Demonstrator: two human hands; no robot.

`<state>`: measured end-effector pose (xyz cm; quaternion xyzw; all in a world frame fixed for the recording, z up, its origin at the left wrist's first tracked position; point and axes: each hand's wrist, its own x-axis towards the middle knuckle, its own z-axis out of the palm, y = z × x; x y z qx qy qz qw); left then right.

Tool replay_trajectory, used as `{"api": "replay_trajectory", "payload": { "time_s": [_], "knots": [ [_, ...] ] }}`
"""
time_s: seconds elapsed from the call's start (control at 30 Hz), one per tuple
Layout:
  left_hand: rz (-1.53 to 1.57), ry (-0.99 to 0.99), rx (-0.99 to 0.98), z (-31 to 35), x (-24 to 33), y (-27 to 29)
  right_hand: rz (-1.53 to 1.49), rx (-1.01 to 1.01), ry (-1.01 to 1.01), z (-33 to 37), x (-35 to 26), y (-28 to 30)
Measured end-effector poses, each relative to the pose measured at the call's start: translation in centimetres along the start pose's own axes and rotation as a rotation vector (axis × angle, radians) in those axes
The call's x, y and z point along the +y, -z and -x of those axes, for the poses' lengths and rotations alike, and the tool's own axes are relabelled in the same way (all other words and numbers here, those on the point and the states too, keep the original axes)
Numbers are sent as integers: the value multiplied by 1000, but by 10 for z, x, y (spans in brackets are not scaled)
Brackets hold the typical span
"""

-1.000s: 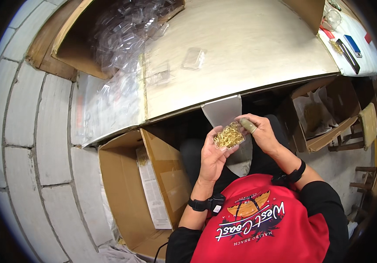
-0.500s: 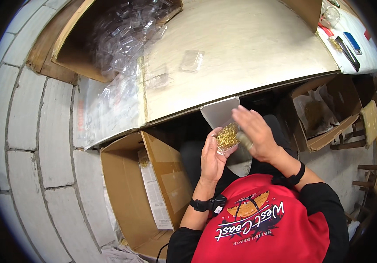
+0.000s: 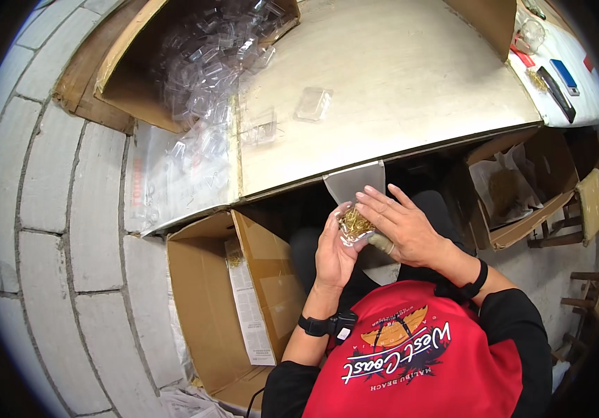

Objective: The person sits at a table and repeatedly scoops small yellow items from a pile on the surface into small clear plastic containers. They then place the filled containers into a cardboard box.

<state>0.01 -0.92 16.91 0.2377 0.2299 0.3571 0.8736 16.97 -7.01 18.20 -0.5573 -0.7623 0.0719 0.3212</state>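
My left hand (image 3: 335, 256) holds a small clear plastic box (image 3: 347, 241) from its left side and below. Thin gold-coloured metal pieces (image 3: 356, 222), like pins, lie heaped in it. My right hand (image 3: 414, 233) lies flat over the box's right part, its fingers stretched out, hiding some of the contents. A pale covering wraps its thumb (image 3: 381, 243). Just beyond my hands, a white panel (image 3: 356, 182) stands up against the table edge.
Many clear plastic boxes (image 3: 205, 76) spill from a tipped carton (image 3: 129, 76) on the table (image 3: 383, 83). One box (image 3: 314, 104) lies apart. An open carton (image 3: 198, 306) stands at left below; another carton (image 3: 522, 233) sits at right near stools. Black (image 3: 557, 96) and blue (image 3: 564, 76) tools lie far right.
My right hand has come down and left, from raised beside the box to lying over it. The gold pieces sit lower in the box. The whole view has shifted slightly.
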Motion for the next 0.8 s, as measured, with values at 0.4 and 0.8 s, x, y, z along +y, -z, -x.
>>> {"api": "replay_trajectory", "payload": {
  "time_s": [0.4,0.8],
  "knots": [
    [-384,-35,-112,-26,-43,-2,67,204,0,33,37,-48],
    [-359,94,-256,-57,-58,-3,-40,387,-109,53,60,-38]
  ]
}}
